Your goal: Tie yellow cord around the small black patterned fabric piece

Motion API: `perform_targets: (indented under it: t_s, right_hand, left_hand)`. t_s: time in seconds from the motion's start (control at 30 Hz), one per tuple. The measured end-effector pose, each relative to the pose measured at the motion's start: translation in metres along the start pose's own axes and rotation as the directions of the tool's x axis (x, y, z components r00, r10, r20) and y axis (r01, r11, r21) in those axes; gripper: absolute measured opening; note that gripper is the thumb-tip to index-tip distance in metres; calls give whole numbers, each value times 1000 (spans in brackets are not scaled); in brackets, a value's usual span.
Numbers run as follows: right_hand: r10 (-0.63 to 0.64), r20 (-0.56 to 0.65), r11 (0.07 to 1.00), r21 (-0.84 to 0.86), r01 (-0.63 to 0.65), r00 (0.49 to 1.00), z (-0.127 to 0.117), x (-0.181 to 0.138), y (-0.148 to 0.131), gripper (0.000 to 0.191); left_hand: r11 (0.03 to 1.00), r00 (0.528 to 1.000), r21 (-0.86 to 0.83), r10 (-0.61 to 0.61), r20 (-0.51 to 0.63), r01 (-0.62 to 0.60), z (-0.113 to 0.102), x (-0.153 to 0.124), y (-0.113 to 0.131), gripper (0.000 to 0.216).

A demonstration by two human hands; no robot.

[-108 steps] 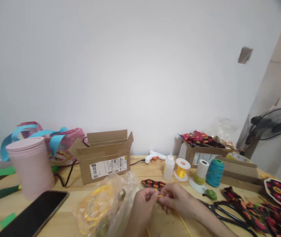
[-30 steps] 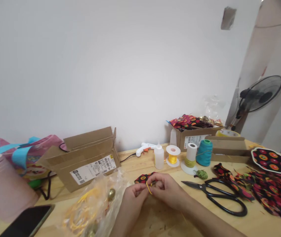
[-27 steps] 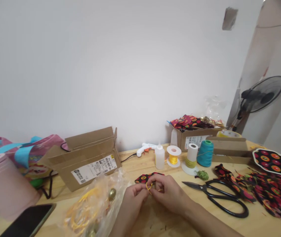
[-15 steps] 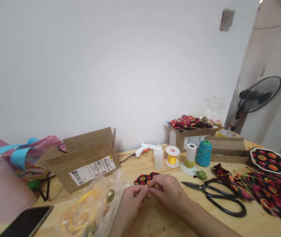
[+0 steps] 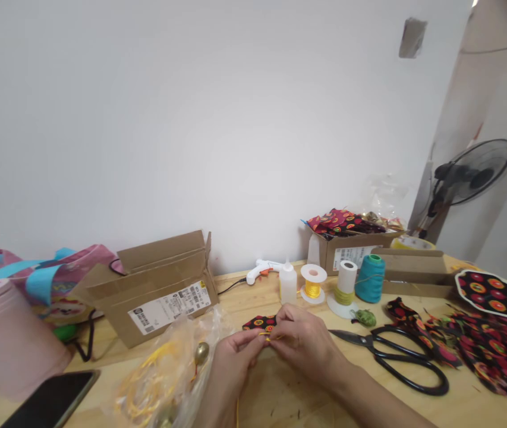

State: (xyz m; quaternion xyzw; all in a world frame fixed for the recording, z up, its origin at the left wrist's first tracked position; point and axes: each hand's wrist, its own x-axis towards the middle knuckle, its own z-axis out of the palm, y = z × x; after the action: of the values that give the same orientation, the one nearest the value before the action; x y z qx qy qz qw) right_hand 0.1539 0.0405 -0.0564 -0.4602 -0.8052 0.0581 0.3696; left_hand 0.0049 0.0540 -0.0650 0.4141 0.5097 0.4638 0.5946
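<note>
My left hand (image 5: 236,356) and my right hand (image 5: 302,339) meet low in the middle, both closed in a pinch. Between their fingertips runs a thin yellow cord (image 5: 264,334), and a strand of it hangs below my left hand. Just beyond the fingers shows a dark fabric piece with red and orange round prints (image 5: 257,323), partly hidden by my right hand. Black-handled scissors (image 5: 396,351) lie to the right of my right hand. Left of my left hand is a clear plastic bag (image 5: 155,380) with yellow cord and brass-coloured bells.
Behind the hands stand a white bottle (image 5: 287,285), a yellow cord spool (image 5: 313,284), a green thread spool (image 5: 345,291) and a teal thread cone (image 5: 370,279). A glue gun (image 5: 262,270), cardboard box (image 5: 155,303), phone (image 5: 52,401) and fabric scraps (image 5: 489,351) are around.
My fingertips have drawn slightly apart, with more yellow cord showing between them. My right hand now covers more of the printed fabric piece. The view has shifted slightly.
</note>
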Motion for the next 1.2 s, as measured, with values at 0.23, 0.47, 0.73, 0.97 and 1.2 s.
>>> perform_targets:
  t_s: [0.23,0.47,0.73,0.97,1.2]
  right_hand:
    - [-14,-32,996,-91,11,999,0,2,1,12]
    - [25,-44,1000,-17,-26,999,0,2,-2,10]
    - [176,29,939,296,-177,984,8,1,3,9]
    - [243,12,860,461,-221,970,10,3,2,10]
    - [304,303,493,761,-421,903,-3,8,-3,9]
  left_hand:
    - [990,997,-123,-70,6,71,2,-5,6,35]
    - [983,997,-171,-65,35,70,0,-4,9,37]
    - [965,998,-259,-14,54,28,0,0,3,35]
    - [975,996,-221,-16,93,36,-1,-2,2,35]
    - [993,1000,-114,0,-1,0,1,1,-5,32]
